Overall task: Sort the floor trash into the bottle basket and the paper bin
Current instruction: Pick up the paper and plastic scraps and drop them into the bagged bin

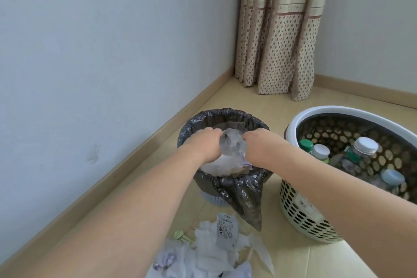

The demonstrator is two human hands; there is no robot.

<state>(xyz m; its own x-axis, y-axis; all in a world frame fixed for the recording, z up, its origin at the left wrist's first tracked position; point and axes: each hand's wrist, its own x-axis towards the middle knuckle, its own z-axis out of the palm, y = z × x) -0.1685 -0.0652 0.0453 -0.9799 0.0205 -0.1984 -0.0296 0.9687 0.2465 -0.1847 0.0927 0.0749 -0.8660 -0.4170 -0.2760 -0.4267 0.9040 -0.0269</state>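
Both hands reach over the bin (pixel 225 115), which is lined with a dark bag (pixel 243 196) and stands on the floor (pixel 282 221) near the wall (pixel 101 52). The left hand (pixel 206 142) and right hand (pixel 259 145) each have fingers curled down, gripping a crumpled wad of white paper (pixel 225 153) that sits in the mouth of the bin, between them. To the right, just beside the bin, stands the perforated basket (pixel 300 210) with a white rim, holding several capped plastic bottles (pixel 363 149). In front of the bin, near the lower edge, more torn white scraps (pixel 216 253) lie heaped on the floor. A dotted curtain (pixel 279 52) hangs in the far corner.
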